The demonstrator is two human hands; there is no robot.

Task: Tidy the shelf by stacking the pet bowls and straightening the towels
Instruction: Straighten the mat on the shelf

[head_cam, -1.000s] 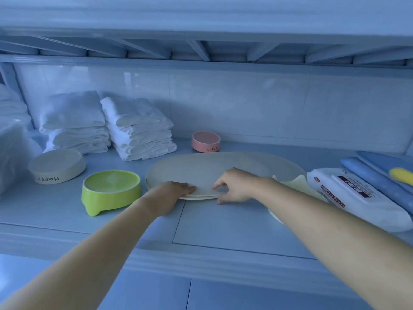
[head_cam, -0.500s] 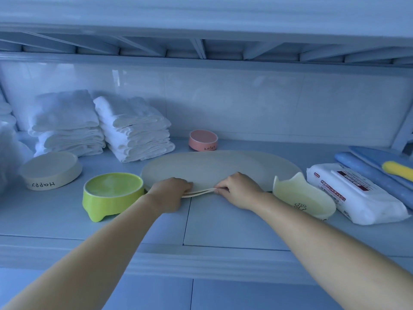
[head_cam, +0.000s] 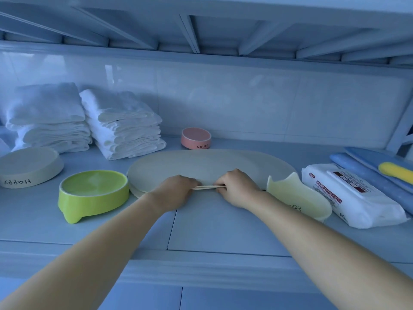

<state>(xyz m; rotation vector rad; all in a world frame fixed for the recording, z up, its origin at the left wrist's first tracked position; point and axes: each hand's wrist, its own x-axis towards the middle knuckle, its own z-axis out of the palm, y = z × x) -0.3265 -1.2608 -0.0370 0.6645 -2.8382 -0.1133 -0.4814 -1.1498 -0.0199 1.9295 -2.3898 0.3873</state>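
Two flat oval cream mats (head_cam: pixel 212 166) lie stacked mid-shelf. My left hand (head_cam: pixel 176 190) and my right hand (head_cam: pixel 237 187) both grip their near edge, which is lifted slightly. A green bowl (head_cam: pixel 93 193) stands to the left. Farther left sits a cream bowl (head_cam: pixel 29 166) lettered "Happy". A small pink bowl (head_cam: pixel 196 138) is by the back wall. A pale yellow cat-eared bowl (head_cam: pixel 297 198) leans at the right of my right wrist. Two piles of folded white towels (head_cam: pixel 125 126) (head_cam: pixel 49 117) stand at the back left.
A white wet-wipe pack (head_cam: pixel 348 195) lies at the right, with blue cloths (head_cam: pixel 375 171) and a yellow handle (head_cam: pixel 395 170) behind it. The upper shelf's underside (head_cam: pixel 201 32) hangs low overhead. The shelf's front edge (head_cam: pixel 201 262) runs below my forearms.
My hands went from resting flat on the mats' near edge to gripping it and raising it a little. The view shifted left, showing the cat-eared bowl fully.
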